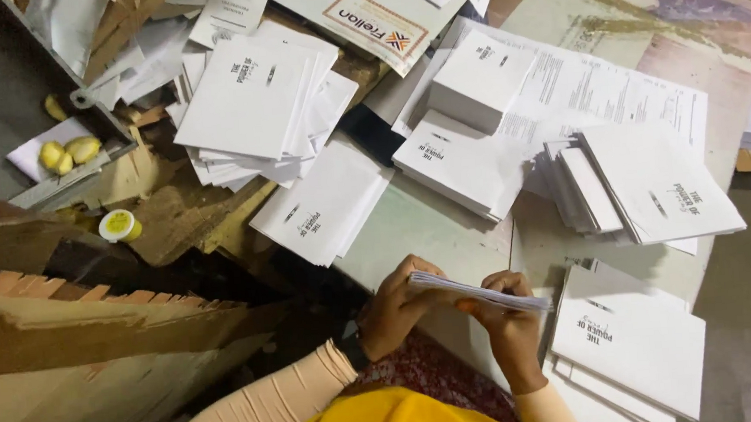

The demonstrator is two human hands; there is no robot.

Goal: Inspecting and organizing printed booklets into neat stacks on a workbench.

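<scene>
Head view, looking down: left hand (399,309) and right hand (505,316) both closed on thin sheaf of white booklets (478,292), held edge-on above table (420,226); sheaf likely light, floppy, smooth, best pinched at both ends; flat white paper stacks (468,162) surround; rough brown cardboard (97,341) at left.

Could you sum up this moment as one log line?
left hand: grips thin booklet stack | right hand: holds same stack's edge | beside: white booklet piles on table | yellow-capped jar at left
</scene>
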